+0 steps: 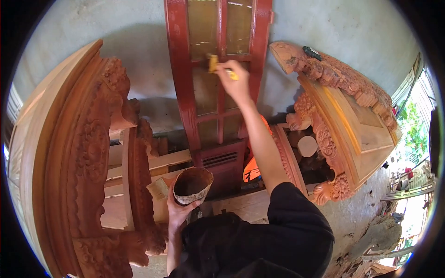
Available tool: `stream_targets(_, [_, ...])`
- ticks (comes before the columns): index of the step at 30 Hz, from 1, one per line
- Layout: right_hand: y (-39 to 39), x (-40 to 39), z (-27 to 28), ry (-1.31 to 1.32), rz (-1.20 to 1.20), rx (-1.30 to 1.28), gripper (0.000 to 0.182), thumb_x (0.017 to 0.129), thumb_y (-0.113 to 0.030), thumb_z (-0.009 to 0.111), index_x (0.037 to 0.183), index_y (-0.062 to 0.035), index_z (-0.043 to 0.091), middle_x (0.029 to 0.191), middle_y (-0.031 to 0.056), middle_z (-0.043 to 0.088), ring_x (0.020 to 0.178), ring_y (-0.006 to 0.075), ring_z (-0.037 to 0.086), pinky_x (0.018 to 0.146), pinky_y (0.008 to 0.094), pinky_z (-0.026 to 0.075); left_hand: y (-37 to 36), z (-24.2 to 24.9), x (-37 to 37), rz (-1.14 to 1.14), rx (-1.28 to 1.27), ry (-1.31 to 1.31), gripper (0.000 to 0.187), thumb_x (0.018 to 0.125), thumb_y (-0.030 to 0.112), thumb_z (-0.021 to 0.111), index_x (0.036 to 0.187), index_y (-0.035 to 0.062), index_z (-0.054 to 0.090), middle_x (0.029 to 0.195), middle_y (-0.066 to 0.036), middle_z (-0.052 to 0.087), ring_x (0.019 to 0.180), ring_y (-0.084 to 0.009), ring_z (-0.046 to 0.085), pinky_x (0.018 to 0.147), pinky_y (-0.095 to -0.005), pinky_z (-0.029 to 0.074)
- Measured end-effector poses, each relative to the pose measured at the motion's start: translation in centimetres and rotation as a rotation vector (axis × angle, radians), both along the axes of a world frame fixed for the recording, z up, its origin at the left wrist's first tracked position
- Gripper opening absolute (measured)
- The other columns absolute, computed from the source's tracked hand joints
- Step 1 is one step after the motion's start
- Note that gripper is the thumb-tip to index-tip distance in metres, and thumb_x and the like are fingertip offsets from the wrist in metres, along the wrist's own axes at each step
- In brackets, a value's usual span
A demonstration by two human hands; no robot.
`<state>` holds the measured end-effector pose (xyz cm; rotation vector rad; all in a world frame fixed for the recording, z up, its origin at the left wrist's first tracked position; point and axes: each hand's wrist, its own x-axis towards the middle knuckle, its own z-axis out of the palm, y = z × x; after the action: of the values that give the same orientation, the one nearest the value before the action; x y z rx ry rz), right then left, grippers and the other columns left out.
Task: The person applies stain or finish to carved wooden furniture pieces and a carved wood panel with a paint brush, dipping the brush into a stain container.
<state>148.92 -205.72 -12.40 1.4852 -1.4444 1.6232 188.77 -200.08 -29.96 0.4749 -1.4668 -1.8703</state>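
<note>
A tall red-brown door (181,69) with glass panes leans upright against the wall. In front of its crossbar my right hand (235,82) grips a yellow-handled paintbrush (213,64), its dark bristles turned left and overlapping an upper pane in this view. Lower down, my left hand (178,208) is wrapped round a paint pot (204,189), a cut-open container with a ragged rim and reddish-brown stained insides. The pot is tilted so its mouth faces me, just left of the louvred lower panel (220,160).
A carved wooden piece (92,153) stands close on the left. To the right is another carved wooden piece (340,125), with a small dark object (312,53) on top. An orange cloth or bag (251,171) sits beside the door's foot. Wood scraps lie outside at the right.
</note>
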Motion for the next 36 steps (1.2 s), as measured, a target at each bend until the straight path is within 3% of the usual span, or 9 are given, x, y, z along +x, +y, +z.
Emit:
stream_targets(4, [4.0, -2.1, 0.5, -0.189, -0.131, 0.077, 0.011, 0.086, -0.009, 0.074, 0.089, -0.0012, 0.067, 0.077, 0.0112, 0.067, 0.07, 0.022, 0.068, 0.066, 0.0321, 0.051, -0.4, -0.1, 0.9, 0.026, -0.045, -0.03, 0.107, 0.063, 0.012, 0.094, 0.148, -0.0049, 0.03, 0.14, -0.017, 0.049, 0.129, -0.026, 0.051, 0.109, -0.0394, 0.043])
stream_targets(9, [1.9, 1.3, 1.5, -0.093, -0.381, -0.004, 0.014, 0.087, -0.017, 0.07, 0.084, -0.0044, 0.065, 0.08, 0.013, 0.068, 0.075, 0.0371, 0.066, 0.064, 0.0403, 0.052, -0.1, -0.1, 1.9, 0.126, -0.051, -0.083, 0.1, 0.062, 0.015, 0.095, 0.142, -0.0016, 0.038, 0.132, -0.015, 0.055, 0.122, -0.0243, 0.055, 0.105, -0.0378, 0.045])
stream_targets(14, [4.1, -3.4, 1.7, -0.296, -0.211, -0.066, 0.007, 0.09, -0.007, 0.069, 0.088, -0.0005, 0.066, 0.079, 0.0078, 0.07, 0.072, 0.0166, 0.071, 0.059, 0.0309, 0.057, 0.3, -0.5, 3.8, 0.2, -0.09, -0.14, 0.098, 0.062, 0.015, 0.095, 0.141, -0.0018, 0.04, 0.13, -0.015, 0.056, 0.12, -0.0244, 0.056, 0.104, -0.0381, 0.045])
stream_targets(16, [5.8, -7.7, 0.9, -0.38, -0.158, -0.281, 0.01, 0.089, -0.002, 0.069, 0.086, 0.0048, 0.063, 0.079, 0.0096, 0.069, 0.068, 0.0178, 0.07, 0.06, 0.0293, 0.058, 0.9, -0.7, 4.5, 0.242, -0.128, -0.191, 0.097, 0.062, 0.015, 0.094, 0.141, -0.002, 0.04, 0.13, -0.015, 0.057, 0.119, -0.0244, 0.056, 0.104, -0.0381, 0.045])
stream_targets(20, [7.0, -8.2, 0.0, -0.357, -0.245, -0.169, 0.013, 0.09, -0.007, 0.07, 0.085, 0.0031, 0.064, 0.082, 0.0114, 0.071, 0.07, 0.0167, 0.069, 0.061, 0.0299, 0.055, 1.5, -1.5, 4.8, 0.253, -0.018, -0.182, 0.097, 0.063, 0.019, 0.095, 0.141, -0.0021, 0.04, 0.13, -0.015, 0.056, 0.12, -0.0243, 0.056, 0.104, -0.0379, 0.045])
stream_targets(24, [7.9, -4.5, -3.4, 0.049, -0.686, -0.126, 0.016, 0.091, -0.017, 0.071, 0.09, -0.0022, 0.068, 0.084, 0.0137, 0.066, 0.074, 0.0333, 0.064, 0.066, 0.0411, 0.05, 1.1, -1.2, 4.1, 0.228, -0.031, -0.206, 0.099, 0.062, 0.02, 0.095, 0.141, -0.0021, 0.04, 0.131, -0.015, 0.055, 0.12, -0.0245, 0.055, 0.104, -0.0378, 0.045])
stream_targets(27, [8.9, -4.0, -10.9, -0.07, -0.848, -0.174, 0.015, 0.092, -0.019, 0.07, 0.092, -0.0038, 0.069, 0.082, 0.017, 0.06, 0.071, 0.0368, 0.062, 0.063, 0.0449, 0.049, 0.9, -1.5, 3.8, 0.212, -0.065, -0.202, 0.1, 0.062, 0.02, 0.095, 0.141, -0.0021, 0.039, 0.131, -0.015, 0.055, 0.12, -0.0242, 0.055, 0.104, -0.0379, 0.045])
stream_targets(31, [6.8, 0.4, -22.0, -0.147, -0.8, -0.026, 0.02, 0.096, -0.017, 0.063, 0.086, -0.0002, 0.062, 0.087, 0.0217, 0.058, 0.072, 0.0385, 0.062, 0.063, 0.0466, 0.049, 0.9, -1.8, 2.7, 0.17, -0.021, -0.173, 0.099, 0.061, 0.019, 0.095, 0.141, -0.0021, 0.04, 0.131, -0.014, 0.055, 0.12, -0.024, 0.056, 0.104, -0.0379, 0.045])
stream_targets(36, [2.8, 13.2, -23.1, -0.323, -0.393, 0.189, 0.008, 0.093, -0.014, 0.066, 0.095, -0.0063, 0.068, 0.095, 0.0165, 0.057, 0.084, 0.0354, 0.064, 0.065, 0.0439, 0.052, 0.7, -1.3, 1.9, 0.064, 0.05, -0.175, 0.105, 0.061, 0.015, 0.095, 0.146, -0.0022, 0.036, 0.136, -0.016, 0.051, 0.126, -0.0247, 0.051, 0.108, -0.0377, 0.041])
